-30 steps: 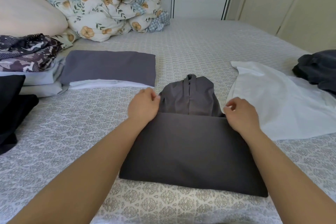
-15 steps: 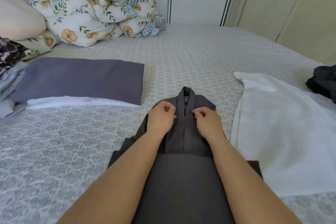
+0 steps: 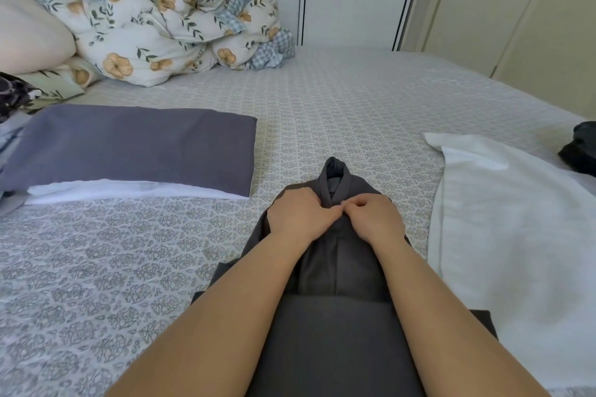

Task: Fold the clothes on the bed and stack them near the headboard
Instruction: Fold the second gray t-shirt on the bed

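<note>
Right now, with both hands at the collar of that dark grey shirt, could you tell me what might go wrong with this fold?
1. Both hands, left and right, pinch the shirt near its narrow collar, so pulling may bunch it.
2. The white garment lies close on the right; a swung fold could catch its edge.

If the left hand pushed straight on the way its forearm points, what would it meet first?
Probably the right hand: the left hand points up and right, and their fingertips already meet over the dark grey garment both pinch. Past that lies the raised collar, then bare bedsheet; depth is unclear.
</note>
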